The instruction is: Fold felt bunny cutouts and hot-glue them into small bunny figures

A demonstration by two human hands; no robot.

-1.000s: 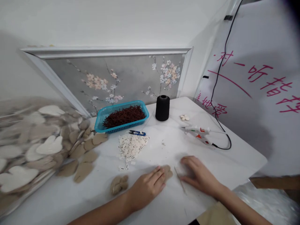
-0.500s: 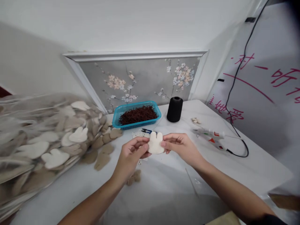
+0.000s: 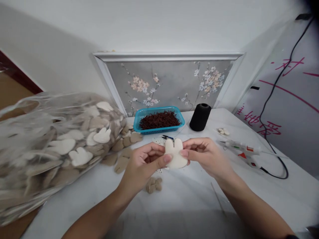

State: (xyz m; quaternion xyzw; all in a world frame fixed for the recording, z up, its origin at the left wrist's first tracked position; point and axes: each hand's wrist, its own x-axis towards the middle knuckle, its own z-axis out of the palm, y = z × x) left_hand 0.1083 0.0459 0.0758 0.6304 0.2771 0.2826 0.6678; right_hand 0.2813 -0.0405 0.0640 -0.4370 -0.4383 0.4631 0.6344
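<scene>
A cream felt bunny-head piece point(image 3: 176, 156) with two upright ears is held up above the table between both hands. My left hand point(image 3: 147, 161) pinches its left side, thumb on the front face. On the opposite edge, my right hand point(image 3: 205, 153) grips it with thumb and fingers. Just behind the piece lie small thread snips point(image 3: 167, 137) with dark blades, partly covered by it. Below and left of it, a small brown felt bow-like piece point(image 3: 154, 185) rests on the white table point(image 3: 171, 202).
A clear plastic bag point(image 3: 62, 142) of cream and brown felt pieces fills the left. At the back stand a blue basket point(image 3: 138, 128) of dark red strands and a black thread cone point(image 3: 200, 117). A corded glue gun point(image 3: 240, 146) and small cream pieces point(image 3: 223, 131) lie at right.
My view has swung left, so the scene sits further right. The felt bunny piece is still in both hands and appears slightly larger, with the left thumb further over its front.
</scene>
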